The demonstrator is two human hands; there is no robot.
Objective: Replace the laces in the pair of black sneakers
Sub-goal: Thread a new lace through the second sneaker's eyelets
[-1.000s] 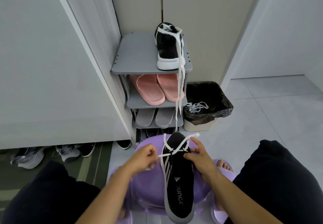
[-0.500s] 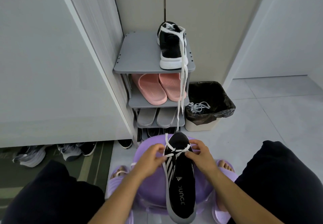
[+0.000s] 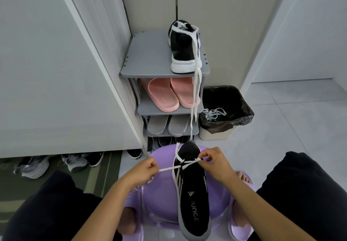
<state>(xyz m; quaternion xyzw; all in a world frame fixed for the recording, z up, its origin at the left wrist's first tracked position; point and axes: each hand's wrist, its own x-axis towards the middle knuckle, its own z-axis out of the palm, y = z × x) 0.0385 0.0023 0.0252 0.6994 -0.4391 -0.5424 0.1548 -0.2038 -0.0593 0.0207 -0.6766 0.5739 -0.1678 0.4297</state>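
Since half a second ago the left hand (image 3: 145, 171) has drawn away from the shoe to the left, and the white lace (image 3: 167, 169) now runs taut from its curled fingers to the eyelets. The right hand (image 3: 216, 162) stays at the shoe's right edge, thumb and fingers pinching the same lace where it crosses the vamp.

Between the two hands the black sneaker (image 3: 193, 193) lies on the purple stool (image 3: 161, 199), toe pointing away and heel overhanging the near rim, with only the front eyelets threaded.

Its partner, the second black sneaker (image 3: 183, 47), sits on the top shelf of the grey shoe rack (image 3: 148, 56) with its own lace ends (image 3: 196, 94) hanging past the pink slippers (image 3: 163, 96). Beside the rack stands a lined bin (image 3: 225, 133) with a tangle of pale laces (image 3: 214, 113) inside.
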